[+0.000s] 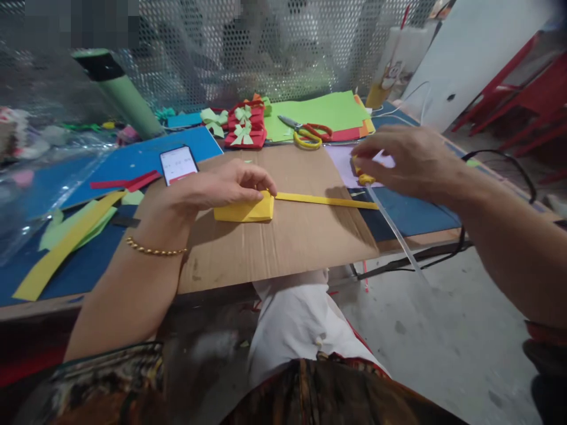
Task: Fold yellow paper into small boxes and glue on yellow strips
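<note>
A folded yellow paper piece (244, 211) lies on the brown cardboard, and my left hand (237, 183) rests on its top, fingers pressed together on it. From its right side a narrow yellow strip (328, 201) stretches to the right across the cardboard. Over the lilac paper at the right, my right hand (394, 159) has its thumb and fingers around a small yellow object (365, 179). A clear stick or tube (396, 231) slants down from that object past the table edge.
Scissors (305, 131) lie on green sheets (323, 112) at the back, beside red pieces with pale bows (245, 127). A phone (178, 163), green bottle (119, 94) and paper strips (66, 248) are at the left. A drink cup (390, 71) stands back right.
</note>
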The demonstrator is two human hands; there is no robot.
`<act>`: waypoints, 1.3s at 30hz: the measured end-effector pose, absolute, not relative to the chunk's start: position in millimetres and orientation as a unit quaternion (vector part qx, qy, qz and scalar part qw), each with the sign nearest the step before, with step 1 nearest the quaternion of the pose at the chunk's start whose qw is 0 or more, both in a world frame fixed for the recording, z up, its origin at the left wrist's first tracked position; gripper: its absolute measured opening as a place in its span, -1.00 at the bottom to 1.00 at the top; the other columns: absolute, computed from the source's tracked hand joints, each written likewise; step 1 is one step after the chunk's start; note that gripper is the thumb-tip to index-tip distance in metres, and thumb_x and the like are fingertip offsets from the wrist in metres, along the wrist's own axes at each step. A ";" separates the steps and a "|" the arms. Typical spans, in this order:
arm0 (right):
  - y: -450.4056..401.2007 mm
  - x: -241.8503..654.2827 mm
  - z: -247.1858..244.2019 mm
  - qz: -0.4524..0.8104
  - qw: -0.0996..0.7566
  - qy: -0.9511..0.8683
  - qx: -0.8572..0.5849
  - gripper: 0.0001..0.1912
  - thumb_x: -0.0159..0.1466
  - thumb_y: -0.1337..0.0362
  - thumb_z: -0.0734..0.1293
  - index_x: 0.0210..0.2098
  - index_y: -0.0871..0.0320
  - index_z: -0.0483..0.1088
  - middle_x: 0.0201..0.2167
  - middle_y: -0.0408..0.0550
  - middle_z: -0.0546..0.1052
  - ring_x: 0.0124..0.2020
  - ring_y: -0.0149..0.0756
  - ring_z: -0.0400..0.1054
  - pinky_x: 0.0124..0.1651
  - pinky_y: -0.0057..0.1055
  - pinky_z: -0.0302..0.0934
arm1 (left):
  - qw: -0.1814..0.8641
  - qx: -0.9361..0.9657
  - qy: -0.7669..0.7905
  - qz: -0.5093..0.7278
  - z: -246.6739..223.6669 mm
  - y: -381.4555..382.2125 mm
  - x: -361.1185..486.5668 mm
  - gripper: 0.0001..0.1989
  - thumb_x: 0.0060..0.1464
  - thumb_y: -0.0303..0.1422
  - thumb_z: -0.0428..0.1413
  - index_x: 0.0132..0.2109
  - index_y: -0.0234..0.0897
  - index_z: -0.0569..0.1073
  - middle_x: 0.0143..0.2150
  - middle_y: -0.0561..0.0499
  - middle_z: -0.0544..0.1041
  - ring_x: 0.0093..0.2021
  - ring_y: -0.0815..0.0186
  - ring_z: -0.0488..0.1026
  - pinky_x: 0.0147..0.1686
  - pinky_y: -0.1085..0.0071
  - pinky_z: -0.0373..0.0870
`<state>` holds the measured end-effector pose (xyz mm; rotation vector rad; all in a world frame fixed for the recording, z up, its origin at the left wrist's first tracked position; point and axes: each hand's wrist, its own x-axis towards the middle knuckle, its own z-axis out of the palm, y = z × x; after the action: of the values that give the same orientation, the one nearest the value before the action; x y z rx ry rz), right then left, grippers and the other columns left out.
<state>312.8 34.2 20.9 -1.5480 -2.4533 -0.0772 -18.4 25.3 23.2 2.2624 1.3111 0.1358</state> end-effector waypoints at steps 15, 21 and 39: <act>43.8 219.7 -14.6 0.159 0.020 -0.842 -0.514 -0.78 0.40 0.21 0.42 -0.03 0.10 0.67 -0.11 0.05 0.74 -0.15 -0.14 0.61 -0.20 -0.32 0.33 | 0.351 0.802 0.470 0.112 19.3 23.6 -21.9 -0.70 0.12 -0.31 0.25 -0.02 -0.26 0.69 -0.21 -0.02 0.63 -0.28 0.30 0.47 -0.29 0.42 0.34; 45.3 212.9 -8.8 0.164 0.023 -0.837 -0.521 -0.86 0.35 0.27 0.46 -0.15 0.13 0.67 -0.15 0.10 0.74 -0.14 -0.07 0.62 -0.21 -0.31 0.32 | 0.396 0.777 0.466 0.146 18.2 23.9 -24.4 -0.69 0.09 -0.36 0.31 0.01 -0.27 0.62 -0.26 0.01 0.59 -0.32 0.34 0.47 -0.35 0.46 0.33; 27.5 221.0 0.3 0.338 0.155 -0.796 -0.478 -0.95 0.32 0.35 0.44 -0.24 0.16 0.59 -0.43 -0.12 0.58 -0.46 -0.42 0.32 -0.45 -0.47 0.10 | 0.442 0.723 0.495 0.193 21.9 19.7 -29.2 -0.63 -0.02 -0.29 0.47 -0.18 -0.25 0.47 -0.33 0.07 0.54 -0.35 0.40 0.49 -0.38 0.51 0.38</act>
<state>221.0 27.5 0.3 -1.3698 -2.2791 0.9680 -29.2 19.7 21.9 1.7945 1.2282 0.4789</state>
